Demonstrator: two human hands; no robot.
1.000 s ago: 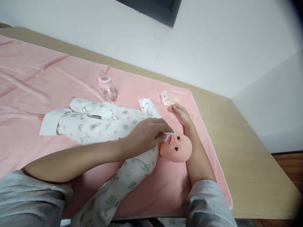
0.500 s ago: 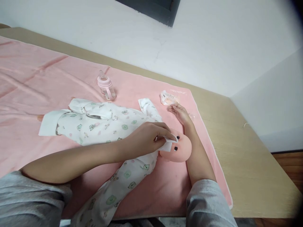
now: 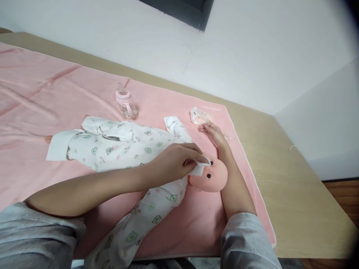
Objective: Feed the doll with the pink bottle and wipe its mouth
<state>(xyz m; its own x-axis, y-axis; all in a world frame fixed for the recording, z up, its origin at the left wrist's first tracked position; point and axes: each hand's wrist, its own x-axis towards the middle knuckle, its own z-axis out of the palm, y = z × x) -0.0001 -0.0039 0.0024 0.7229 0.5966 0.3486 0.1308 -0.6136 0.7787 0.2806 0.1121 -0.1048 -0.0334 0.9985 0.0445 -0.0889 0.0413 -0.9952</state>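
White cloth (image 3: 197, 170) is pinched tight-fingered in the left hand's (image 3: 178, 161) grip, over the doll's head (image 3: 214, 179); the right hand (image 3: 213, 134), fingers loosely extended, holds nothing, just beside a packet (image 3: 199, 116).

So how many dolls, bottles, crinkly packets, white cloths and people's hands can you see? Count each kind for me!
Dolls: 1 doll
Bottles: 1 pink-topped bottle
Packets: 1 crinkly packet
White cloths: 1 white cloth, which looks folded
Hands: 2, the left hand holding the cloth and the right hand by the packet
Total: 6
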